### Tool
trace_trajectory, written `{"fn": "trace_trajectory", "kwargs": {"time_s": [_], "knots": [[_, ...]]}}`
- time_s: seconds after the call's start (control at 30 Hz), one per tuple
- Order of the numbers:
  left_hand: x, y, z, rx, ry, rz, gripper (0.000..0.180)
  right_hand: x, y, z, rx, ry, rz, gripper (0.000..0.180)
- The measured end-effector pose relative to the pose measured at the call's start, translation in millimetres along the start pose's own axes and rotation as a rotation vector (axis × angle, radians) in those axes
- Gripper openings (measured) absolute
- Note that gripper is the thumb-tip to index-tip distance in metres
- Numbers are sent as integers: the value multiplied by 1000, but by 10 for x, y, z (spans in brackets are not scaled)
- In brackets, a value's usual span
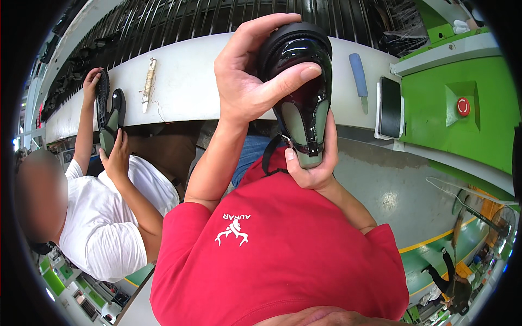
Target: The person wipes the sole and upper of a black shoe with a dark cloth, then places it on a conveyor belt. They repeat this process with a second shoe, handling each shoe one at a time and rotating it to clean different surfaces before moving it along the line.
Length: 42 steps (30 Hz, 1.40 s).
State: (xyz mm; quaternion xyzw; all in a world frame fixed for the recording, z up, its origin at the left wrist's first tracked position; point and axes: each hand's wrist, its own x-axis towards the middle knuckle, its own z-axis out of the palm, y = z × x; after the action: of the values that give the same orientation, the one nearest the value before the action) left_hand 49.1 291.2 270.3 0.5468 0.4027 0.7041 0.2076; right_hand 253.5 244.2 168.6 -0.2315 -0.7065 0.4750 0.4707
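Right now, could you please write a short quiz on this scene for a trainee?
1. True or false: the left hand grips the glossy black shoe at its toe end.
2. On the white bench, what colour is the long handle right of the shoe?
3. Which is nearer the red button: (a) the dark-screened device or (b) that handle?
Key: 1 true; 2 blue; 3 a.

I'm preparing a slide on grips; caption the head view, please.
A glossy black shoe held before a white bench: left hand at the toe, right hand at the other end.
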Motion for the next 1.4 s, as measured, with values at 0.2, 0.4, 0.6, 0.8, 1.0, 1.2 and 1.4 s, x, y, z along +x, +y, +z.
{"fn": "trace_trajectory", "kwargs": {"time_s": [0.2, 0.4, 0.6, 0.8, 1.0, 1.2, 1.4], "knots": [[-10, 0, 2, 3, 14, -5, 63, 38, -18, 4, -13, -6, -12, 104], [-18, 7, -17, 29, -22, -2, 63, 4, 7, 9, 14, -5, 13, 102], [-8, 17, 10, -2, 4, 0, 62, 16, 11, -7, 9, -12, 1, 102], [-15, 22, 16, -1, 4, 9, 61, 6, -1, -12, 17, -14, 15, 103], [-27, 98, 111, -91, -9, -73, 49, 20, -1, -16, 3, -10, -7, 104], [-87, 6, 98, -181, -14, -106, 59, 30, -38, -25, 2, -9, -1, 103], [-79, -20, 52, -189, -14, -110, 58, 34, -25, -1, 41, 24, 3, 101]]}}
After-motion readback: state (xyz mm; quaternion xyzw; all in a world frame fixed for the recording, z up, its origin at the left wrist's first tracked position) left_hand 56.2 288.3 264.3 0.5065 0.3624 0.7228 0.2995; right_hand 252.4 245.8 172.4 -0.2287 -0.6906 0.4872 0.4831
